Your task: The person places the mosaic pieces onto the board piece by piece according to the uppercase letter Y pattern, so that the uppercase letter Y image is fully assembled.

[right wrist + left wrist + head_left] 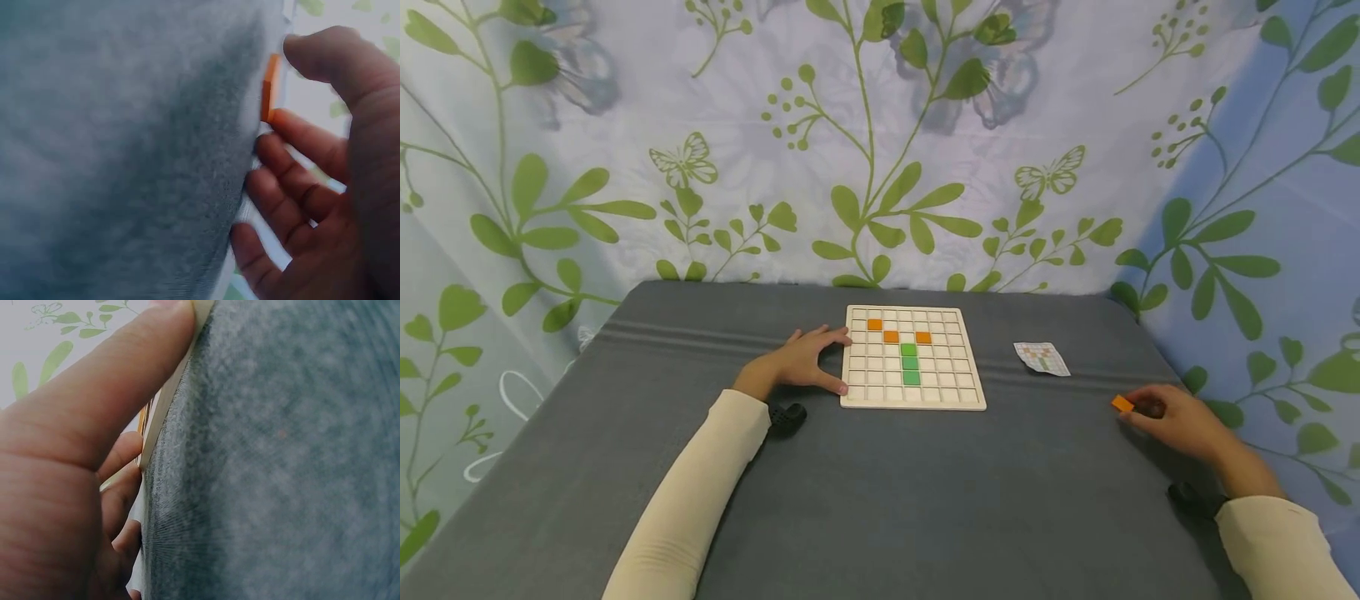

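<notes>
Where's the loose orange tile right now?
In the head view the orange tile lies on the grey table, far right of the board, at the right hand's fingertips.

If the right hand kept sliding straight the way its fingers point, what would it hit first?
Probably the board's near right corner. The right hand, pinching an orange tile, points left across bare grey cloth. The paper card lies farther back, likely off that line.
</notes>
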Demonstrator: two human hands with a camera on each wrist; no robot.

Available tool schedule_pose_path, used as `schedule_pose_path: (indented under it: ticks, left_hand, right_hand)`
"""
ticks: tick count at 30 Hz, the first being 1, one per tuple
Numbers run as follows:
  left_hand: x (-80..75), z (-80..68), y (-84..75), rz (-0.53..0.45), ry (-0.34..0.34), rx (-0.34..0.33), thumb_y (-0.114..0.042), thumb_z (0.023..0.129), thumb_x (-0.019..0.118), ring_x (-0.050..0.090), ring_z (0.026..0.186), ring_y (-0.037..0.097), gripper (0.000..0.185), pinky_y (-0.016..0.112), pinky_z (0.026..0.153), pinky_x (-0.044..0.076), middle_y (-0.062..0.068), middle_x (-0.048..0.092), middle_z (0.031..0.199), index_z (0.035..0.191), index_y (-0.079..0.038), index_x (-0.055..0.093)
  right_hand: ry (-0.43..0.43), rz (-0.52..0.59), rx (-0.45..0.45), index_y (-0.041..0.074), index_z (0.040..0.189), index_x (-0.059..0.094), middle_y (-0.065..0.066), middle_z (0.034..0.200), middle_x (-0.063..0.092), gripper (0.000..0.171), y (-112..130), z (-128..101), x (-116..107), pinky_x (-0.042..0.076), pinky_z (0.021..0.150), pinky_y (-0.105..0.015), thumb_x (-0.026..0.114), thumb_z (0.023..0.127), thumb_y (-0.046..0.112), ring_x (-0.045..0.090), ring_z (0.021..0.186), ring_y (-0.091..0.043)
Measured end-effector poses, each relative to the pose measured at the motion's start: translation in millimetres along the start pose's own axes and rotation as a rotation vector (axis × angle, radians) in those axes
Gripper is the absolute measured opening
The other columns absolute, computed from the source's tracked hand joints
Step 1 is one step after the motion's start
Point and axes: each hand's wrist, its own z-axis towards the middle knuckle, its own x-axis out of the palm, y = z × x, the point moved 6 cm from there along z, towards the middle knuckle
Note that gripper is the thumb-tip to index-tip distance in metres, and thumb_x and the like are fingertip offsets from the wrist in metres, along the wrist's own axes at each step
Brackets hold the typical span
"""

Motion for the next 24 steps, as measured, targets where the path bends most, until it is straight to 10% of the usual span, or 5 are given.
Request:
schedule_pose_path:
  ticks: [9,24]
  left_hand:
    - [0.5,-2.5,2.9,0.008,-0.005,-0.027,-0.056,0.079,0.083,0.008,0.154,0.033,0.089,0.062,0.118,-0.003,0.001,0.022,0.167,0.151,-0.019,0.046]
    - [-0.2,-2.0,-0.9,0.004,0.0,-0.025,-0.056,0.08,0.082,0.008,0.154,0.033,0.089,0.063,0.117,-0.003,0.002,0.022,0.167,0.152,-0.019,0.046]
  right_hand:
    - [-0.126,0.065,0.01,-0.003,0.112,0.071,-0.019,0.106,0.065,0.034,-11.3,-11.6,7.4,0.047,0.063,-0.027,0.079,0.091,0.022,0.055,0.081,-0.006]
    - [-0.152,0.034,0.064,-0.003,0.108,0.069,-0.016,0.101,0.064,0.033,-13.2,-16.8,9.2,0.045,0.062,-0.03,0.077,0.093,0.025,0.053,0.081,-0.013]
